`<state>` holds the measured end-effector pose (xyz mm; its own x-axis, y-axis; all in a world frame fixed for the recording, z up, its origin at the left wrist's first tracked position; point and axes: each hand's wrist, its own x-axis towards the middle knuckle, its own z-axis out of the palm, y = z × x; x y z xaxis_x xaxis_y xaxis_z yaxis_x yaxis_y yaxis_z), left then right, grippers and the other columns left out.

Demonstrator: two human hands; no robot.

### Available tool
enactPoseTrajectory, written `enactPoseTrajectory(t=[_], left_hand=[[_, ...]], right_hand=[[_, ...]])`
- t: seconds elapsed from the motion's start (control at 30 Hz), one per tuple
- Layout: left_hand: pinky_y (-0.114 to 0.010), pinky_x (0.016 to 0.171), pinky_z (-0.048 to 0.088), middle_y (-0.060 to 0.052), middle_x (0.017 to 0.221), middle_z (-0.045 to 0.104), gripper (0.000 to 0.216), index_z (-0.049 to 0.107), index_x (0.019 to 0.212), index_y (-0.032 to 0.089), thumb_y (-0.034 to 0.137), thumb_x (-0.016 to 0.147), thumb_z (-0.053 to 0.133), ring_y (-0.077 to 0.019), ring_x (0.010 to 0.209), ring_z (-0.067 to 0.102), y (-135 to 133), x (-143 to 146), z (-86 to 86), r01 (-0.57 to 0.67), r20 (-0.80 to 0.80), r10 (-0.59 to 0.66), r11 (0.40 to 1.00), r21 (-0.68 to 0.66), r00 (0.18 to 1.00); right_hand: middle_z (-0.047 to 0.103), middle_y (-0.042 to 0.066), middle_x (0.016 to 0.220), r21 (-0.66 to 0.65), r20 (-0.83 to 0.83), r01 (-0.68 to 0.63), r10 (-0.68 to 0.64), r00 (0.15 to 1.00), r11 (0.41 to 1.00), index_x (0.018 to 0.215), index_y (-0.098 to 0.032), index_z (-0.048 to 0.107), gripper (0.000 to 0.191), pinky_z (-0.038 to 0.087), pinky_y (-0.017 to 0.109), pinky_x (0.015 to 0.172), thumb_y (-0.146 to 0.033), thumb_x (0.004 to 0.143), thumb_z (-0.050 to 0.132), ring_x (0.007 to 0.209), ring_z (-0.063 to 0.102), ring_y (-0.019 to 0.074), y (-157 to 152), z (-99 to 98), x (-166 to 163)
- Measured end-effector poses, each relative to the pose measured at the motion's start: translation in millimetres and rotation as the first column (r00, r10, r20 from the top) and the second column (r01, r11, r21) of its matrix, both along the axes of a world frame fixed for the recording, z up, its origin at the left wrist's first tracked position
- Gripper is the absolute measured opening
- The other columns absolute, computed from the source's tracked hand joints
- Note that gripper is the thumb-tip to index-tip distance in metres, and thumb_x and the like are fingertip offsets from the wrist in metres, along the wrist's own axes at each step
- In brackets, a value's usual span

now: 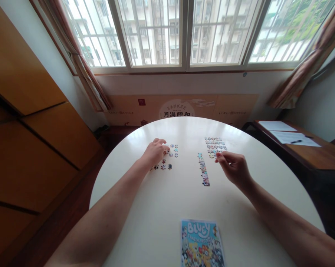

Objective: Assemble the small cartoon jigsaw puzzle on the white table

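My left hand [155, 151] hovers over or rests on a loose group of jigsaw puzzle pieces [176, 150] on the left, its thumb and fingers curved but apart. More pieces [163, 167] lie just below that hand. On the right, my right hand [235, 167] is closed in a pinch at the lower edge of rows of puzzle pieces [215, 142]; whatever its fingertips may hold is hidden. Between the hands, a narrow joined strip of puzzle [203, 170] runs towards me.
A colourful "Bluey" picture sheet [202, 243] lies at the near edge of the round white table [156, 222]. Beyond the table's right side, a wooden desk [327, 148] bears papers [294, 138] and a dark pen. Wooden cabinets [30, 155] stand left; barred windows are ahead.
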<state>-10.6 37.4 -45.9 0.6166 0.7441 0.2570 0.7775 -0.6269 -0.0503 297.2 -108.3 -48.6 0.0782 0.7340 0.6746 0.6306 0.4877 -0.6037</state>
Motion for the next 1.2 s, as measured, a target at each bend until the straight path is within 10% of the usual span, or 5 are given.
enactPoseTrajectory(t=[0.57,1.2], left_hand=[[-0.033,0.091,0.052,-0.009,0.112,0.068,0.021,0.079,0.097,0.021,0.028,0.093,0.06,-0.0268,0.112,0.055,-8.2,4.5,10.1,-0.232,0.024,0.235,0.969,-0.09,0.972],[-0.033,0.078,0.052,-0.007,0.087,0.072,0.011,0.072,0.089,0.02,0.02,0.087,0.061,-0.0233,0.087,0.064,2.0,-7.9,16.0,-0.157,0.119,0.167,0.983,-0.093,0.979]], right_hand=[[0.057,-0.001,0.051,-0.021,0.009,-0.003,0.003,1.0,1.0,0.061,-0.018,0.066,0.042,0.038,0.026,0.049,-0.037,0.096,0.055,0.046,0.051,0.0128,-0.3,-1.0,-0.4],[0.057,0.0,0.049,-0.002,-0.018,0.019,-0.019,1.0,1.0,0.061,-0.019,0.066,0.043,0.038,0.026,0.049,-0.042,0.096,0.055,0.046,0.051,0.013,-5.5,7.1,1.0]])
